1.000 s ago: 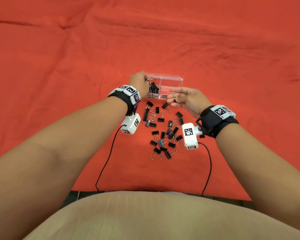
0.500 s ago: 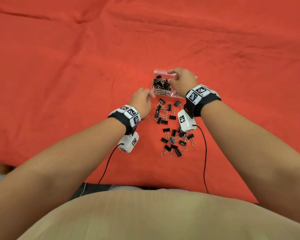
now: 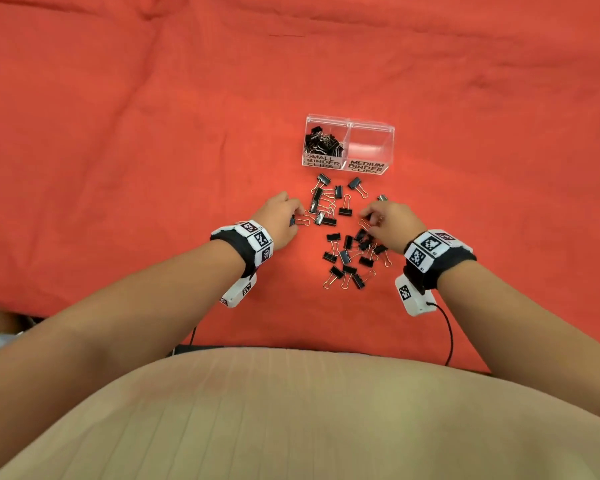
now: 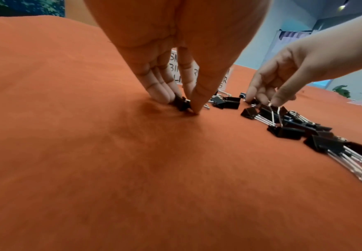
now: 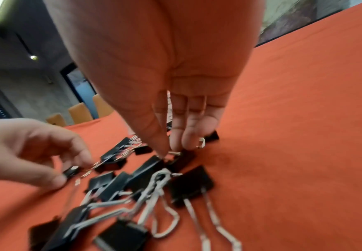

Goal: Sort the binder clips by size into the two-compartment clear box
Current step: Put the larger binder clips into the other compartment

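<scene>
The clear two-compartment box [image 3: 388,147] stands on the red cloth beyond my hands. Its left half, labelled small, holds several black clips [image 3: 321,140]; the right half, labelled medium, looks empty. A loose pile of black binder clips [image 3: 347,251] lies between my hands. My left hand [image 3: 296,218] is down at the pile's left edge, its thumb and fingers pinching a small black clip [image 4: 182,103] on the cloth. My right hand [image 3: 366,216] reaches into the pile's right side and pinches the wire handle of a clip [image 5: 174,152].
The red cloth [image 3: 118,133] is wrinkled and spreads wide around the box. Two thin black cables [image 3: 447,334] run from the wrist cameras back over the cloth's near edge. Several orange chairs [image 5: 79,113] stand far behind.
My right hand has come back from over the box to the pile. My left hand moved a little nearer along the pile's left side and now pinches a clip.
</scene>
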### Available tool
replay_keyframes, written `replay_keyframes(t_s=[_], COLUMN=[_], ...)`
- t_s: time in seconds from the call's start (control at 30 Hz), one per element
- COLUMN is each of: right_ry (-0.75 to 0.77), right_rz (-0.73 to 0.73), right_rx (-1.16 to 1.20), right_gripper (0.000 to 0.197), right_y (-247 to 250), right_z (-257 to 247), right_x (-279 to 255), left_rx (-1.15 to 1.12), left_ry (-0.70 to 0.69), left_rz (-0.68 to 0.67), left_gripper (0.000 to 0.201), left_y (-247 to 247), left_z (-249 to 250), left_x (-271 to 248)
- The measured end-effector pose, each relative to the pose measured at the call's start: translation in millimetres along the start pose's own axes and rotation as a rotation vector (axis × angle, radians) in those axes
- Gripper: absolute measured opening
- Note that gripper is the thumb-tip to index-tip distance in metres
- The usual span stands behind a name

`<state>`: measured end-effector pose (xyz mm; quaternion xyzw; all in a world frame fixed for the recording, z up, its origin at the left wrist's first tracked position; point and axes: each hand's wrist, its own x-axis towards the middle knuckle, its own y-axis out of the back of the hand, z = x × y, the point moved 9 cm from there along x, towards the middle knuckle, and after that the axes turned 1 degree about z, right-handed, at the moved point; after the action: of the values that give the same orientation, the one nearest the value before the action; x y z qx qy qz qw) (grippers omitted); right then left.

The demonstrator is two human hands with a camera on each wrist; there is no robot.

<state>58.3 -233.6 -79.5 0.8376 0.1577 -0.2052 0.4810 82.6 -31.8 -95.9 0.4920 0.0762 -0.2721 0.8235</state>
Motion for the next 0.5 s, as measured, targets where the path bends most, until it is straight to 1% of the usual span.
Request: replay_keyframes(t_s=[0.07, 0.13, 0.2, 0.3, 0.4, 0.5], right_ry=[-0.016, -0.019, -0.018, 0.031, 0.087, 0.092], right_rz=[0.109, 0.177, 0.163, 0.076, 0.033, 0.044], right_rx=[0.089, 0.143, 0.142, 0.076, -0.056, -0.131], right_gripper=[0.031, 0.027, 0.022, 0.017, 0.025, 0.032], right_y=[15.2, 25.5, 22.9, 1.8, -20.1, -30.6], right_z=[9.4, 14.4, 13.6, 1.1, -14.9, -25.1], right_x=[-2.7, -8.4, -14.6, -22.0, -22.6, -20.4], left_rx=[-0.012, -0.035, -0.048, -0.026, 0.018, 0.090], left_ry=[-0.009, 0.003, 0.010, -0.008, -0.013, -0.034], left_rz=[0.013, 0.043, 0.061, 0.041, 0.024, 0.024], left_gripper=[0.029, 0.031, 0.032, 0.031, 0.032, 0.035], left_y=[1.5, 3.6, 4.2, 0.5, -0.6, 0.1], left_z=[4.3, 6.7, 10.6, 19.9, 28.5, 34.8], left_x=[-0.3, -0.6, -0.4, 1.9, 5.5, 8.2])
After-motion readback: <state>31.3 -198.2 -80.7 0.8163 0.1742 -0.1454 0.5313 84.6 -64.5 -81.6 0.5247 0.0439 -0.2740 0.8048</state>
